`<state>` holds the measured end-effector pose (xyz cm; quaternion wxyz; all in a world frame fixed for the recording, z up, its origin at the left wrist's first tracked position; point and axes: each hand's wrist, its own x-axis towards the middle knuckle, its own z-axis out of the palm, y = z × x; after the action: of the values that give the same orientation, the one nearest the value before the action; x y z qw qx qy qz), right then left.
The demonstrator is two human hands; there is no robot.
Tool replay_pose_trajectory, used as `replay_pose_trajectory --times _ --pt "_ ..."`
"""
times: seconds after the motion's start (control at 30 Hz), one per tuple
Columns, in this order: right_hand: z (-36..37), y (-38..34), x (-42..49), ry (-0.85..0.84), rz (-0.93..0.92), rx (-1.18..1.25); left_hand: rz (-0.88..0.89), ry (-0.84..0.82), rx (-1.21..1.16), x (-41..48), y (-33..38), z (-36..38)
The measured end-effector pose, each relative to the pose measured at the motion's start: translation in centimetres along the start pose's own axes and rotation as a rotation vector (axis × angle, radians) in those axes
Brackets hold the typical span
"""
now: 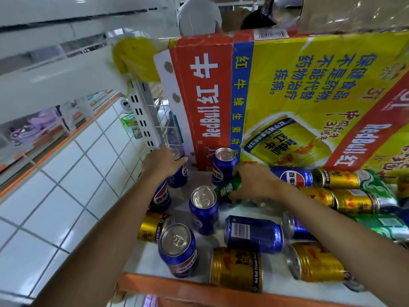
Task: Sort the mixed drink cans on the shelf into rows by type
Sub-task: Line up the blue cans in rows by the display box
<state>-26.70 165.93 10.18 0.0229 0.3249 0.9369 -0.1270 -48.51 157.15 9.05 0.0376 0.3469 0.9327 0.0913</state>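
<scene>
- Drink cans (318, 262) in blue, gold and green lie mixed on the white shelf (152, 260), some upright and many on their sides.
- Left hand (163, 161) is at the back left corner. Its fingers curl over the top of an upright blue can (179, 176) and grip it from above, just beside the wire grid (164, 120).
- Right hand (256, 182) is closed round a green can (228, 187). This can is tilted low over the shelf near the back middle, with its free end pointing left.
- Back blue can (223, 167) stands upright against the cartons, between the two hands.
- Middle blue can (203, 210) stands upright just in front of the green can, and the front blue can (178, 251) stands near the shelf's edge.
- Another blue one, the barcode can (253, 234), lies on its side right of the middle blue can.
- Left gold can (151, 226) lies on its side under the left forearm, and the front gold can (236, 269) sits at the orange lip (177, 286).
- Behind the right forearm is a heap of gold cans (338, 179) and green cans (385, 227), all on their sides and touching.
- A yellow Red Bull carton (309, 85) and a red carton (205, 96) stand at the back of the shelf.
- White tiled floor (66, 185) shows to the left.
</scene>
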Motion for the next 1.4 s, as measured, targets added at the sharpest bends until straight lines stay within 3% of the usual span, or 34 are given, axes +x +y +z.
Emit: replay_pose_trajectory --times 0.17,0.33,0.47,0.57,0.73,1.17,1.4 --pt "0.5 -0.7 0.7 0.071 -0.019 0.045 0.003 -0.064 -0.088 -1.2 0.1 -0.7" --pt "0.5 -0.2 0.5 0.023 -0.066 0.199 0.302 0.073 -0.244 -5.5 -0.1 -3.3" --pt "-1.0 1.6 0.4 0.088 -0.051 0.345 0.311 0.11 -0.274 -8.8 -2.3 -4.5" --pt "-1.4 3.9 0.8 0.091 0.018 0.208 0.266 0.05 -0.201 -10.7 -4.2 -4.4" --pt "-0.7 4.6 0.2 -0.148 -0.028 -0.054 0.349 -0.274 0.063 -12.2 -6.5 -1.4" --pt "3.1 3.9 0.4 -0.086 0.168 -0.232 0.382 -0.094 0.097 -12.5 -9.5 3.5" --pt "2.1 4.1 0.0 -0.1 0.167 -0.143 0.244 -0.167 0.078 -12.4 -9.5 2.0"
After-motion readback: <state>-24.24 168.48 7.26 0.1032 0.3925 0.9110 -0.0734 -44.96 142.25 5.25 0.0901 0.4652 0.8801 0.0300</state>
